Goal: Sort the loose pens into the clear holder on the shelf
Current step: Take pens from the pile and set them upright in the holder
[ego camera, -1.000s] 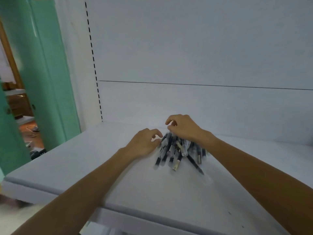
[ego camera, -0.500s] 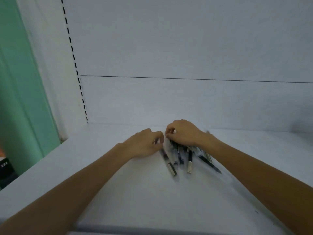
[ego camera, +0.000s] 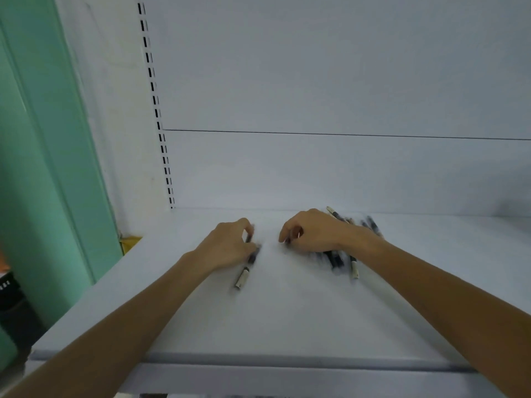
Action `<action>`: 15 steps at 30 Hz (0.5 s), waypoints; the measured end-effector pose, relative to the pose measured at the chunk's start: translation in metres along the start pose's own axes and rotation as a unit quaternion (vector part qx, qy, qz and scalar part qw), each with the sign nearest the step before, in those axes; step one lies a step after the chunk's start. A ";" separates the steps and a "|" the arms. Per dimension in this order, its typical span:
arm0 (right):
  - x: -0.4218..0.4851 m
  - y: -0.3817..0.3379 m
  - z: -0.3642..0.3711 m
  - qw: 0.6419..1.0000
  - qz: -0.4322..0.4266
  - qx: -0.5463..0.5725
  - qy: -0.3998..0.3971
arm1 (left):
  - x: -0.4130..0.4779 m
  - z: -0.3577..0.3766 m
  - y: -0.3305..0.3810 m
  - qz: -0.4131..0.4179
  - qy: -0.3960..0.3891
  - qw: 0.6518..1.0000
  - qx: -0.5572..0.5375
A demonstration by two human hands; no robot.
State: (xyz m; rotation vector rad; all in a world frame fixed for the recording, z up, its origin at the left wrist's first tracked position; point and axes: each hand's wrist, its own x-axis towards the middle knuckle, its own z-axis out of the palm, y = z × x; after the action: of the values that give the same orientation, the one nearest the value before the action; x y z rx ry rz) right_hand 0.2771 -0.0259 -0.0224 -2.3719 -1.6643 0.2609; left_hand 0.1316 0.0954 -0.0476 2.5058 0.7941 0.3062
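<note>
On the white shelf (ego camera: 273, 317) my left hand (ego camera: 230, 245) pinches one dark pen (ego camera: 244, 274) with a pale end, which slants down toward me. To its right my right hand (ego camera: 313, 232) curls over a pile of several dark pens (ego camera: 342, 259); its fingers grip part of the pile, and pen ends stick out behind and below the hand. Motion blur smears the pens. No clear holder shows in this view.
The shelf's white back panel (ego camera: 316, 168) rises just behind the hands, with a slotted upright (ego camera: 163, 156) at its left. A green door frame (ego camera: 57, 168) stands left of the shelf. The shelf's front edge (ego camera: 258, 360) runs across below my forearms.
My hands have drawn apart: the left pulled one pen out to the left, the right stayed on the pile. The camera has shifted right and closer to the shelf.
</note>
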 end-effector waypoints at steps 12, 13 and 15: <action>0.006 -0.016 0.037 0.982 0.053 -0.079 0.163 | -0.028 -0.004 0.004 -0.045 0.041 0.985 0.164; 0.006 -0.015 0.036 0.981 0.059 -0.059 0.174 | -0.028 -0.005 -0.001 -0.049 0.049 0.981 0.180; 0.006 -0.010 0.033 0.976 0.063 -0.009 0.207 | -0.026 -0.003 -0.006 -0.051 0.064 0.977 0.199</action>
State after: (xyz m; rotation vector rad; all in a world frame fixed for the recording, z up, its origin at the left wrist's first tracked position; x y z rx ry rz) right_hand 0.2607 -0.0140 -0.0507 -2.3424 -1.3307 -0.2179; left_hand 0.1069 0.0858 -0.0495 2.8222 1.1279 0.2979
